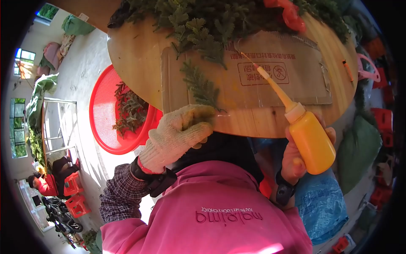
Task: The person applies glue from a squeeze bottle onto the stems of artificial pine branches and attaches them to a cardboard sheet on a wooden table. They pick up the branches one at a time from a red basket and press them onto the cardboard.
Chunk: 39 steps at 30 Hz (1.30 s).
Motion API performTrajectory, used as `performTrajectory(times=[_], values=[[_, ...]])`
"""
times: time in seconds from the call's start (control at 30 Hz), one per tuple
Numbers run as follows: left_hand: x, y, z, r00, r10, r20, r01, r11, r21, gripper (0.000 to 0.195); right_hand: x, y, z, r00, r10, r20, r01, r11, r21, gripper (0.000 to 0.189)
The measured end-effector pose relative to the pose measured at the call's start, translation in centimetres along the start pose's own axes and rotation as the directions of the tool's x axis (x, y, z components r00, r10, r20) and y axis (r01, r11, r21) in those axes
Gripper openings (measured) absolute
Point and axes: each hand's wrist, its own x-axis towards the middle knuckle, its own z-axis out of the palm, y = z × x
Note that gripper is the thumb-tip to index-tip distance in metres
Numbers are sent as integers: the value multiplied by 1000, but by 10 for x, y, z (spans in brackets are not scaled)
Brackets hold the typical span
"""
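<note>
My left hand (179,136), in a knitted work glove stained yellow at the fingers, is at the table's near edge, its fingertips close to the stem end of a green conifer sprig (201,84). Whether they grip the stem cannot be told. The sprig lies on a flattened cardboard piece (196,95). Bare, my right hand (295,155) holds a yellow squeeze bottle (312,143) tilted, its long nozzle pointing up and left over the cardboard. A thin orange-tipped end shows beyond the nozzle. Many more conifer sprigs (206,35) are heaped at the table's far side.
The round wooden table (136,63) carries an orange pen-like tool (348,70) at right and red plastic (287,16) at the far side. A red basket (104,136) holding brownish sprigs stands left below. Blue sheeting (320,203) lies at right. A person (46,185) is far left near red stools.
</note>
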Motion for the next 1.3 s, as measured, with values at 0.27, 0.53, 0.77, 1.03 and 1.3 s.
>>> performTrajectory(times=[0.27,0.53,0.77,1.03,1.3], values=[[-9,-1,-7,980,176,92,-193,952,239,45,18,-3,10,959,-127,254,101,988,114,99],[-6,-8,-31,784,617,74,-540,617,573,36,-2,-10,22,983,-29,182,20,999,49,92],[42,-24,-36,440,890,120,-475,117,872,37,-12,-12,55,993,19,118,-24,999,43,83],[51,-34,-32,411,905,106,-452,102,886,38,-13,-3,69,982,-19,190,47,988,-145,78],[50,-32,-29,420,904,82,-459,134,878,35,-10,5,75,974,-38,224,82,978,-191,76]])
